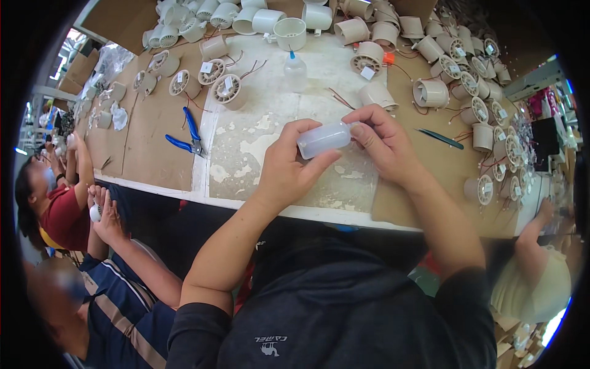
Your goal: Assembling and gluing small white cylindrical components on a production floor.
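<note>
Squeeze bottle [324, 139], light soft plastic, lying sideways: left hand [289, 166] is wrapping its body, right hand [381, 138] pinching its cap end.

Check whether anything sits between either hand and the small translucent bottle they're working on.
Nothing visible does. The left hand is wrapped around the body of the translucent bottle, and the right hand grips its cap end directly. The pliers, the second bottle and the fan housings lie farther back on the table.
</note>
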`<move>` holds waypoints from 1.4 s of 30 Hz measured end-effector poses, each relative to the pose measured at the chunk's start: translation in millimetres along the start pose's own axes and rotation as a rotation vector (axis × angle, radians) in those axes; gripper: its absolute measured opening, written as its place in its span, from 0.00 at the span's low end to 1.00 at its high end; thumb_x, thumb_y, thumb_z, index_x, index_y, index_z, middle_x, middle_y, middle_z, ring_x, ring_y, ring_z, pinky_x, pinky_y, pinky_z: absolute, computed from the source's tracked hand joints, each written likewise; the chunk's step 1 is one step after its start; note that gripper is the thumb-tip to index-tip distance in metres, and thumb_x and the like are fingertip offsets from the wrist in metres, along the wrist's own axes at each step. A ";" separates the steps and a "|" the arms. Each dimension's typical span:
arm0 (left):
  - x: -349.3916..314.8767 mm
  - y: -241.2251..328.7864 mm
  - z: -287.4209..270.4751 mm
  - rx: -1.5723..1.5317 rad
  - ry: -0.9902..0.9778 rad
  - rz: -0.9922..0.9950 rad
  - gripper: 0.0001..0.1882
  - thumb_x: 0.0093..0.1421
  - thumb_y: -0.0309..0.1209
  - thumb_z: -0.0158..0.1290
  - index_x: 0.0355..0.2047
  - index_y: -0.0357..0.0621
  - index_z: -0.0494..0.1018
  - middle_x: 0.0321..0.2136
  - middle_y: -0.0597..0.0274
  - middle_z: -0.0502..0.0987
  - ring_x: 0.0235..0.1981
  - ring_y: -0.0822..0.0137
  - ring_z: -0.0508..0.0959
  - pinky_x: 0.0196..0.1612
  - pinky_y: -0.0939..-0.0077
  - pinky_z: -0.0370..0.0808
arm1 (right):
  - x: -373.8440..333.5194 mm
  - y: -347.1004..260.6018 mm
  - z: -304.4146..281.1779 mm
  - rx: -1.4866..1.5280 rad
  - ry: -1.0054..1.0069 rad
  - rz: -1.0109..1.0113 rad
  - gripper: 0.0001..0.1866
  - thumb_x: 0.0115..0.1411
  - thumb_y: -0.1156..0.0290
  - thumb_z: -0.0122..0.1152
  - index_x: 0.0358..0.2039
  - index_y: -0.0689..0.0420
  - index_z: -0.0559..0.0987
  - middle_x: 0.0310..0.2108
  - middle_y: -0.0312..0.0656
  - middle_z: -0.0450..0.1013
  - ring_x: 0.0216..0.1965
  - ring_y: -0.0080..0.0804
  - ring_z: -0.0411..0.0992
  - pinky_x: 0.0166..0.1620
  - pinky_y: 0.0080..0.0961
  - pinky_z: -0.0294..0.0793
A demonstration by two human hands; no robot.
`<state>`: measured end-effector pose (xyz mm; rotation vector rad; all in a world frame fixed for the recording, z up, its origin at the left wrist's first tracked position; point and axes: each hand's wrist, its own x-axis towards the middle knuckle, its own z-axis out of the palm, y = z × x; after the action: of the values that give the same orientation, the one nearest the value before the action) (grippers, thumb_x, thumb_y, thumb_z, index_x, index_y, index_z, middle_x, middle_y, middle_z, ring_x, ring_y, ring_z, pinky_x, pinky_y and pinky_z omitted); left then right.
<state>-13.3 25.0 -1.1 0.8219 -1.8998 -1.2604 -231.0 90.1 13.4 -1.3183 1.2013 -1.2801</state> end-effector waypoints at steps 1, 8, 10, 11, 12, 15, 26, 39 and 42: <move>0.5 0.5 -0.2 -0.030 0.030 0.048 0.34 0.57 0.32 0.73 0.59 0.40 0.68 0.40 0.56 0.80 0.36 0.65 0.81 0.41 0.71 0.79 | 0.5 -0.8 0.9 0.015 -0.006 0.009 0.09 0.74 0.69 0.59 0.50 0.58 0.78 0.40 0.31 0.74 0.40 0.16 0.68 0.44 0.18 0.70; -1.9 -18.2 -13.1 -0.003 -0.016 0.003 0.29 0.59 0.34 0.72 0.54 0.39 0.69 0.39 0.58 0.79 0.34 0.69 0.79 0.39 0.74 0.78 | -1.3 -1.2 2.2 0.034 -0.024 0.017 0.09 0.74 0.69 0.60 0.49 0.59 0.78 0.38 0.30 0.74 0.38 0.15 0.68 0.43 0.17 0.70; 1.5 -7.6 -13.0 0.051 0.017 0.066 0.28 0.59 0.35 0.72 0.53 0.39 0.70 0.39 0.58 0.79 0.34 0.69 0.79 0.40 0.74 0.78 | -3.8 -3.5 2.6 0.022 -0.039 0.032 0.09 0.73 0.69 0.60 0.49 0.59 0.78 0.38 0.30 0.74 0.38 0.14 0.68 0.42 0.17 0.70; 3.0 -1.9 -3.0 0.095 0.091 0.192 0.27 0.59 0.36 0.71 0.52 0.38 0.70 0.39 0.58 0.79 0.35 0.70 0.79 0.40 0.74 0.78 | -3.5 -1.4 4.3 0.055 -0.028 0.030 0.09 0.74 0.70 0.60 0.49 0.59 0.78 0.38 0.30 0.74 0.38 0.14 0.68 0.42 0.16 0.70; 6.2 5.4 4.2 0.132 0.171 0.322 0.27 0.59 0.37 0.71 0.51 0.38 0.71 0.39 0.58 0.79 0.35 0.70 0.79 0.40 0.74 0.78 | -2.1 -0.4 3.8 0.080 -0.019 0.027 0.09 0.74 0.70 0.60 0.49 0.59 0.78 0.38 0.29 0.74 0.38 0.14 0.68 0.42 0.16 0.70; -5.5 3.2 -3.6 -0.007 0.048 -0.134 0.26 0.58 0.36 0.72 0.50 0.38 0.72 0.40 0.58 0.79 0.36 0.70 0.79 0.41 0.73 0.78 | -3.3 -1.0 1.7 0.110 -0.042 0.071 0.09 0.74 0.70 0.60 0.50 0.59 0.78 0.39 0.29 0.74 0.39 0.14 0.68 0.43 0.16 0.70; -1.5 -5.8 -1.9 -0.161 0.191 -0.096 0.23 0.57 0.31 0.72 0.50 0.41 0.75 0.41 0.60 0.79 0.39 0.68 0.80 0.43 0.73 0.78 | -3.9 -1.7 -4.2 0.009 0.027 -0.040 0.10 0.72 0.71 0.62 0.51 0.58 0.78 0.42 0.31 0.74 0.41 0.17 0.70 0.46 0.19 0.72; 3.8 33.5 -41.3 0.356 0.142 0.212 0.22 0.57 0.23 0.67 0.51 0.41 0.74 0.47 0.57 0.78 0.50 0.64 0.78 0.52 0.71 0.75 | -1.7 -1.1 -4.4 -0.780 0.102 -0.288 0.16 0.60 0.73 0.66 0.49 0.56 0.81 0.49 0.46 0.76 0.52 0.49 0.74 0.56 0.42 0.73; 13.7 36.9 -46.2 0.417 -0.023 -0.018 0.21 0.60 0.27 0.67 0.52 0.44 0.74 0.46 0.63 0.80 0.45 0.72 0.80 0.44 0.78 0.74 | -4.1 0.3 -3.4 -0.740 0.104 -0.280 0.16 0.61 0.72 0.67 0.49 0.56 0.81 0.48 0.46 0.76 0.51 0.49 0.74 0.55 0.42 0.74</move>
<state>12.7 3.2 49.3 1.0381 -2.2148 -0.8939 -234.3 94.2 12.9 -2.0223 1.7006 -1.1379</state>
